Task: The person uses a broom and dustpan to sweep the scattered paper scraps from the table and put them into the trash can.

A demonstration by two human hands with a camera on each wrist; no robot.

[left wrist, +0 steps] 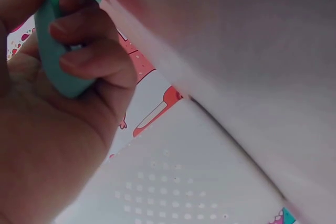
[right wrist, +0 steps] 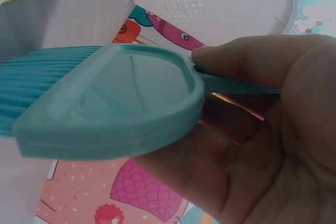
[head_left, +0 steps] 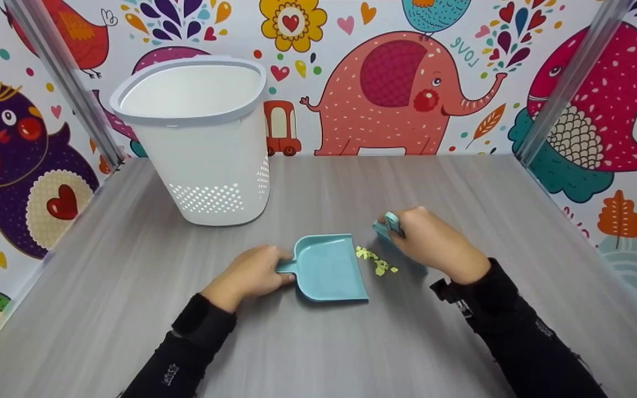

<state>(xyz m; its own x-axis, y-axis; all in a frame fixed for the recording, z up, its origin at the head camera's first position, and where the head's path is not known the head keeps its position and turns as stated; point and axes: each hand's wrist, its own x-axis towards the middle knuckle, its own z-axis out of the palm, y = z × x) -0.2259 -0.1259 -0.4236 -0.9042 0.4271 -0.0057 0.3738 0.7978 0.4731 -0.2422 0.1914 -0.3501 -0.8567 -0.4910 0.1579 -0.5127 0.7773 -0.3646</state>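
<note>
left hand (head_left: 257,272) grips a dustpan (head_left: 329,271), right hand (head_left: 434,242) a brush (right wrist: 113,106), scraps (head_left: 381,268) between, white bin (head_left: 208,157) standing beyond.

A light teal dustpan (head_left: 329,271) lies face up, its handle gripped by the left hand (head_left: 255,272), the pan stretching rightward from those fingers to a straight open edge. The matching brush (right wrist: 115,103) has a smooth, rounded body and bluer bristles pointing away from the fingers of the right hand (head_left: 432,239), which hold its handle. Small, crumpled yellow-green scraps (head_left: 379,266) lie loosely scattered between both hands' fingers, just beside the pan's edge.
</note>
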